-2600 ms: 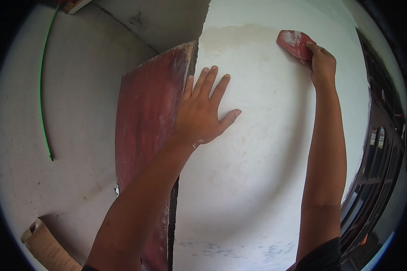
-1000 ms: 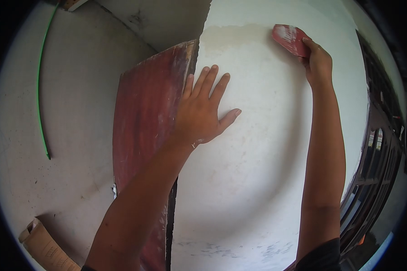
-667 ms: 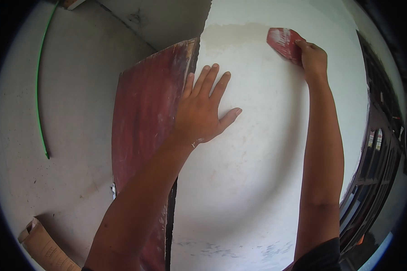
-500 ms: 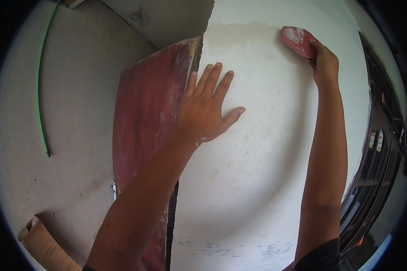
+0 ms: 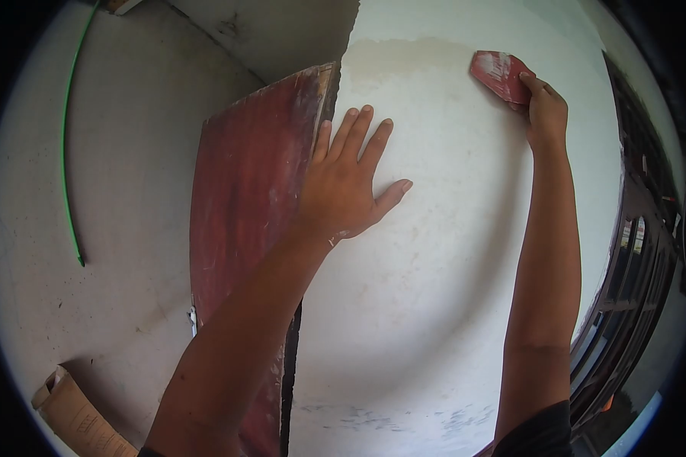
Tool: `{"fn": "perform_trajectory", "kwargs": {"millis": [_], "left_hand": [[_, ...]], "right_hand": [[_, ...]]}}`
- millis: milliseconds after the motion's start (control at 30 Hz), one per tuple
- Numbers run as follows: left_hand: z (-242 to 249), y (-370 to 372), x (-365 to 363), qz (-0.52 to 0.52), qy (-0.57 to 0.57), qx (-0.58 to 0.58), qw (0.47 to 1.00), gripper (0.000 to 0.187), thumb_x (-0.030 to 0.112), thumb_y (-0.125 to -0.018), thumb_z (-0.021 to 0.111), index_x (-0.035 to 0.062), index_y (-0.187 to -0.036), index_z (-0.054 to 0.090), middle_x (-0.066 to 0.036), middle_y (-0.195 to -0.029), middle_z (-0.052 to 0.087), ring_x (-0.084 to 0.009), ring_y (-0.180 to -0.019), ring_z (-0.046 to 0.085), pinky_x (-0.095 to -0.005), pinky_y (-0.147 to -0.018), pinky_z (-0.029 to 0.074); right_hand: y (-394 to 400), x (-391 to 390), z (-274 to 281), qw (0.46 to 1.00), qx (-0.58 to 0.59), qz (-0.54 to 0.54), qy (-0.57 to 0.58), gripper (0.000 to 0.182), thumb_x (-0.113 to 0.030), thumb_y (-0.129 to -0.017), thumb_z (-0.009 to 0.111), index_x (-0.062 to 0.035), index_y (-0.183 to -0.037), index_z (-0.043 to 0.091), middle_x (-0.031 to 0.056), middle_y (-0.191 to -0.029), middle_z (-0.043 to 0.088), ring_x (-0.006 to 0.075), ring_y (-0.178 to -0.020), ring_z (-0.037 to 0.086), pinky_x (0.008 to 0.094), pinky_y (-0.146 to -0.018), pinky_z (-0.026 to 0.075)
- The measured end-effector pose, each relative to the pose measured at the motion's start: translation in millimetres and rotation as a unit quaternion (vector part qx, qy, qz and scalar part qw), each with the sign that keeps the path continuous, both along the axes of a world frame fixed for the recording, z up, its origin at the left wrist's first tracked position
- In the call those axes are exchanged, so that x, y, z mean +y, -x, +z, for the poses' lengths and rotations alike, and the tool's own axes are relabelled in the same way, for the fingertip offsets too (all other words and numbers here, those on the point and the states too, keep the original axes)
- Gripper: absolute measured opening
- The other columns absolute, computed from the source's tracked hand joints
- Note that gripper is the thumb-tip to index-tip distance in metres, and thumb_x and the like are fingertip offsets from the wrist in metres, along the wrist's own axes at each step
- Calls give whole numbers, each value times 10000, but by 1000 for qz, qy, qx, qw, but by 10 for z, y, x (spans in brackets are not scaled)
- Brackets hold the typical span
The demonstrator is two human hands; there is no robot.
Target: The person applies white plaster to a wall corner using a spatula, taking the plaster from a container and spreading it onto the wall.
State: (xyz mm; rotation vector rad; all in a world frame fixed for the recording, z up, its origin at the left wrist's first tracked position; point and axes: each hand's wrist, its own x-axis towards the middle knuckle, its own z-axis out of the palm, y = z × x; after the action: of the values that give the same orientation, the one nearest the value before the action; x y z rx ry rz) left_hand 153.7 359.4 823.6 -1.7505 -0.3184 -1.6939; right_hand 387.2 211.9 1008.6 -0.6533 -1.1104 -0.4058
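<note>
My right hand (image 5: 546, 110) is raised at the upper right, thumb and fingers closed on a folded piece of red sandpaper (image 5: 498, 74) smeared with white dust. The sandpaper lies close against the white wall (image 5: 434, 251), just right of a damp-looking beige patch (image 5: 404, 59). Lower and to the left, my left hand (image 5: 340, 186) rests flat with its fingers spread, empty. Its palm side faces the wall beside the edge of a dark red wooden panel (image 5: 244, 175).
A green cord (image 5: 64, 152) hangs along the grey wall at the left. A brown cardboard piece (image 5: 80, 415) stands in the lower left corner. Along the right edge runs a dark window frame (image 5: 625, 297) with slatted openings.
My right hand and the sandpaper have shifted slightly down and to the left along the wall. My left hand stays in place.
</note>
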Motion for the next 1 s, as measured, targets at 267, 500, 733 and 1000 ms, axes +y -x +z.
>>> {"fn": "perform_trajectory", "kwargs": {"millis": [267,500,733,1000], "left_hand": [[5,14,11,1,7,2,1000,763,489,-955,664,70,-1542,415,-211,-1612,362,-377,-1514,321,-569,-1231,243],[1,4,6,-2,2,-2,1000,767,497,-953,664,69,-1540,419,-207,-1608,367,-378,-1511,325,-569,-1229,248],[10,12,20,-6,1,-1,1000,761,505,-954,658,71,-1534,428,-207,-1606,367,-378,-1513,319,-564,-1232,244],[-2,1,14,-7,-5,-1,1000,757,502,-952,662,71,-1530,432,-207,-1601,372,-384,-1505,332,-571,-1227,252]], "right_hand": [[487,277,-59,979,-95,-178,27,327,-230,-959,704,70,-1089,707,99,-931,706,171,-831,657,298,-748,539],[110,19,-144,1000,23,2,-7,344,-205,-938,711,98,-1099,697,131,-936,728,188,-751,692,303,-719,581],[831,303,-179,995,-75,-57,29,317,-212,-941,708,78,-1069,710,154,-942,738,214,-749,711,320,-745,591],[257,87,-332,997,56,41,-46,312,-178,-943,697,104,-1076,709,146,-914,728,194,-763,696,298,-690,557]]}}
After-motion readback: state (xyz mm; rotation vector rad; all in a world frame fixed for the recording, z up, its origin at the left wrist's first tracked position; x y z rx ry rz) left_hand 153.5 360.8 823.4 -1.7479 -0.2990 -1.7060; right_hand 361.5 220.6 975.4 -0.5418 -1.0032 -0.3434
